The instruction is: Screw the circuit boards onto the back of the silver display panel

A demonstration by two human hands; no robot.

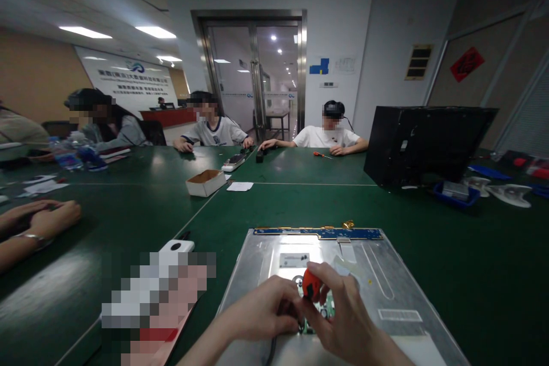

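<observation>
The right hand [343, 314] grips an orange-handled tool [311, 283] between thumb and fingers. The tool is located above the green circuit board [329, 304] at the middle of the metal panel [369, 274]. The rounded end of its handle points upward; the long axis appears steep, but the lower part is hidden by the fingers, so its exact angle cannot be read. The left hand [268, 309] has curled fingers beside the tool, over the board; whether it grips anything cannot be told. The panel lies flat on the green table [484, 274], with a blue circuit strip [300, 233] running left to right along its far edge. The panel's near edge is out of view, so its long axis cannot be determined. A dark cable [271, 350] extends from below the left hand toward the wearer
</observation>
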